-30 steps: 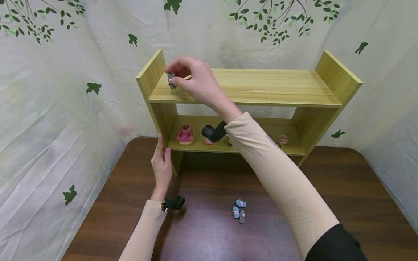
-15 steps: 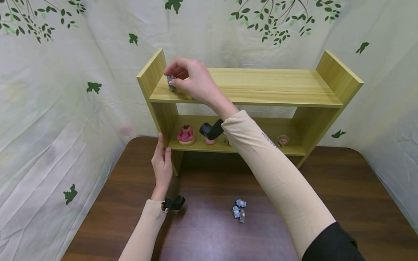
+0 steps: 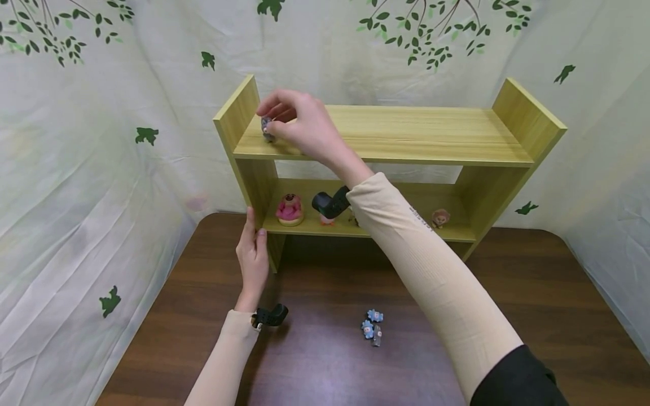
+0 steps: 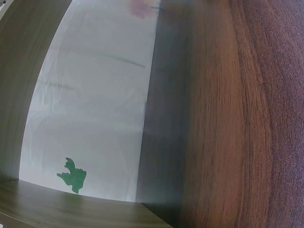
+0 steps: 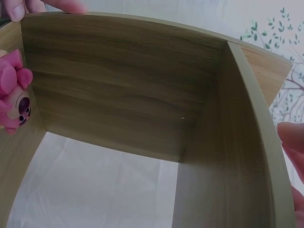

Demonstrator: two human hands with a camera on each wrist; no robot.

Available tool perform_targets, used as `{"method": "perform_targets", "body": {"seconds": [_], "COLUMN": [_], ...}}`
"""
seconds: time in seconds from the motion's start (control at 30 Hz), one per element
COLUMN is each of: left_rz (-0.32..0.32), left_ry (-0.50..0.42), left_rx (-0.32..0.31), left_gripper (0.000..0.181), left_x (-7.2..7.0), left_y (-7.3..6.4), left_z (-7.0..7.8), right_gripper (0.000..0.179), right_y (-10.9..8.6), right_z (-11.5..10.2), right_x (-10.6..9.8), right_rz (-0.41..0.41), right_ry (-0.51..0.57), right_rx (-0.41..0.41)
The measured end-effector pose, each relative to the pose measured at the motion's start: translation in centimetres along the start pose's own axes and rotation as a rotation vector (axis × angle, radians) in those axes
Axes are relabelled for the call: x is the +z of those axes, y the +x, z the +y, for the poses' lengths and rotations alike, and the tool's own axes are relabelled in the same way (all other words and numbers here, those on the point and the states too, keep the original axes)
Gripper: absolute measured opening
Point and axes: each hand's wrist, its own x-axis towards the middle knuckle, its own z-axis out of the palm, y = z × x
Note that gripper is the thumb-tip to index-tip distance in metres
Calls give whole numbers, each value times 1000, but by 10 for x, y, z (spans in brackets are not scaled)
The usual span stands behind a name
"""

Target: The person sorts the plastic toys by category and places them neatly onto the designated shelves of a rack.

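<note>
Gray figurine (image 3: 267, 135) is at the left end of the shelf unit's (image 3: 406, 135) top board, near the left side panel (image 3: 236, 107). Right hand (image 3: 310, 124) has it pinched between thumb and fingers, roughly upright. Can't tell whether its base touches the board; fingers cover part of it.

Left hand (image 3: 252, 259) is flat-ish against the outside of the left side panel, low down: fingers extended, thumb at the panel's front edge, bracing contact only, nothing gripped. Right wrist view agrees: fingertips along that panel's edge.

Lower board, left to right: pink bear figurine (image 3: 289, 210) seated on a round base near the left panel, then a small pink figure (image 3: 326, 221) partly hidden by the right wrist camera (image 3: 330, 206), something small mostly behind the right sleeve (image 3: 421, 254), then a reddish-haired figurine (image 3: 440, 218) toward the right end.

Brown wood-grain table (image 3: 315, 366): three small figurines clustered in front of the shelf, between the forearms. Upper blue figurine (image 3: 375, 316), lower blue figurine (image 3: 367, 329), second gray figurine (image 3: 377, 336) lying just beside them. Left wrist camera (image 3: 271, 316) sits over the table. Leaf-print cloth (image 3: 167, 84) hangs behind everything.
</note>
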Motion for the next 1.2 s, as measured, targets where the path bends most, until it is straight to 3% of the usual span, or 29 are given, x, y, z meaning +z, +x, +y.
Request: {"method": "perform_targets", "body": {"seconds": [0.17, 0.27, 0.47, 0.67, 1.03, 1.2], "left_rz": [-4, -2, 6, 2, 11, 17], "left_ry": [-3, -2, 4, 6, 15, 22], "left_rx": [3, 5, 10, -4, 9, 10], "left_gripper": [74, 73, 75, 73, 72, 75], "left_x": [-2, -2, -2, -3, -3, 0], "left_y": [4, 4, 4, 3, 2, -1], "left_z": [26, 28, 28, 28, 27, 8], "right_gripper": [21, 20, 18, 15, 15, 15], "right_y": [-3, -6, -16, -29, -66, -86], "right_z": [1, 2, 4, 7, 5, 9], "right_x": [-4, -8, -19, -26, -28, -29], "right_rz": [33, 62, 101, 125, 96, 85], "right_ry": [6, 20, 60, 121, 256, 301], "right_rx": [-35, -58, -65, -123, -218, -260]}}
